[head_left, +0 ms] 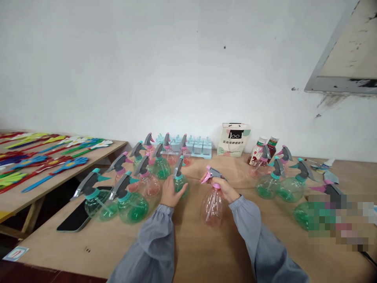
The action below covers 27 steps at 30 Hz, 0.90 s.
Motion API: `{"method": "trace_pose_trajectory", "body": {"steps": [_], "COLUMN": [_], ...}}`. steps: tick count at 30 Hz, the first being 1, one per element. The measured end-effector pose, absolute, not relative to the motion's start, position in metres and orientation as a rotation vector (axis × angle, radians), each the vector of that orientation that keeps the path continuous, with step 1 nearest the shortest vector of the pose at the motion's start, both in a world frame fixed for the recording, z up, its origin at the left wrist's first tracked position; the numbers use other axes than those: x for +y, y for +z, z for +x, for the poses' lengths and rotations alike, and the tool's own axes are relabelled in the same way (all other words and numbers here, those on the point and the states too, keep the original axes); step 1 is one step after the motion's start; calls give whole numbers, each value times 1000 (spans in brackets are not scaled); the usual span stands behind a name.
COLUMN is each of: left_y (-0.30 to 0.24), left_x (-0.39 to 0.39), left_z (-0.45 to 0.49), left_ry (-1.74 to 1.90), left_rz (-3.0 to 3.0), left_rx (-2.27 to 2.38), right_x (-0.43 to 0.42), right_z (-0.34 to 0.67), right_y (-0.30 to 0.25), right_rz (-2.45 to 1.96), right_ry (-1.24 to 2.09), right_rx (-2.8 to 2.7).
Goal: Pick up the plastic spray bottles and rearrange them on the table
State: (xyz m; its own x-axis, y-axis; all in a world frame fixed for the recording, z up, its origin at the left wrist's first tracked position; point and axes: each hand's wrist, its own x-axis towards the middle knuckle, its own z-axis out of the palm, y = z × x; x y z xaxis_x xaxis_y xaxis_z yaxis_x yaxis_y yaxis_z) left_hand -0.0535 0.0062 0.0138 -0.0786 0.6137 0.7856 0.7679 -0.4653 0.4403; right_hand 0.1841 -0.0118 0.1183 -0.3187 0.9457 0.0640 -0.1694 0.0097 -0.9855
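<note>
Near the middle of the table, my right hand (226,189) is closed round the grey and pink trigger head of a clear pink spray bottle (212,208), which stands upright. My left hand (171,192) is beside a green spray bottle (180,181) with a teal collar; its thumb is spread apart from the fingers and reaches across the bottle's front. Whether the left hand touches that bottle is hard to tell. Several more spray bottles, green (134,206) and pink (149,184), stand close together to the left of my left hand.
A black phone (73,218) lies at the left. Behind are a light-blue rack (203,148), a paper bag (234,139) and two labelled bottles (259,149). More spray bottles (291,188) stand at right. Colourful hand-shaped sticks (70,165) cover another table.
</note>
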Motion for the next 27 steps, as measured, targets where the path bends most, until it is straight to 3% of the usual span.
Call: {"method": "trace_pose_trajectory", "body": {"steps": [27], "left_y": [9], "left_x": [7], "left_z": [-52], "left_ry": [-1579], "left_rz": [-1987], "left_rx": [-1562], "right_x": [-12], "right_z": [184], "right_y": [107], "right_rz": [-812], "right_ry": [1574], "right_rx": [-1276]}}
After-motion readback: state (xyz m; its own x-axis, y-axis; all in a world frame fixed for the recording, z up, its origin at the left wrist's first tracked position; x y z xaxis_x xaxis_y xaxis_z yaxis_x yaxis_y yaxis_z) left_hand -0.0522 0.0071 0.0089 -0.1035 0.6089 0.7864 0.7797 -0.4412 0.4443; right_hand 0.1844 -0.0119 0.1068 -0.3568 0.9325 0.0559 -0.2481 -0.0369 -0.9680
